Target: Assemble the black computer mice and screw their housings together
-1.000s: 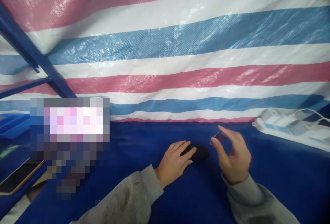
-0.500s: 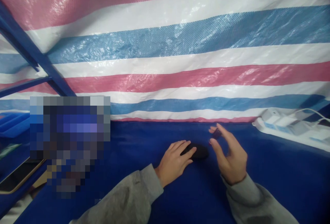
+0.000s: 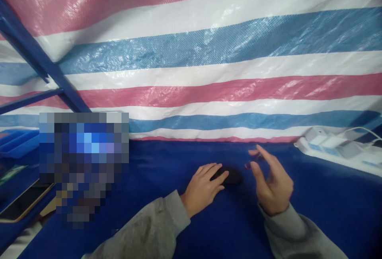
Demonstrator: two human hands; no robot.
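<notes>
My left hand (image 3: 202, 187) lies on the near left side of a round, flat black thing (image 3: 234, 175) that sits on the blue bench (image 3: 167, 227). Those fingers are straight and a bit apart, and their tips rest on it. They don't wrap around it. My right hand (image 3: 258, 159) is up above the bench, just to the right of the black thing. Its thumb and first finger bend toward each other, with a gap between the tips. A small purple thing (image 3: 247, 166) shows by the thumb tip. I think I am pinching it, but it is too blurry from here, so I cannot tell how tight the fingers are, or what it is.

To do this well, I would press lightly with the left hand, so the black thing doesn't slide. I would use a soft pinch on the small thing, since it looks thin and might slip or spin. I would go slowly and hold it low, so a drop would be short. The white plug strip (image 3: 322, 149) is well apart, off to the right, so my right hand has room.
</notes>
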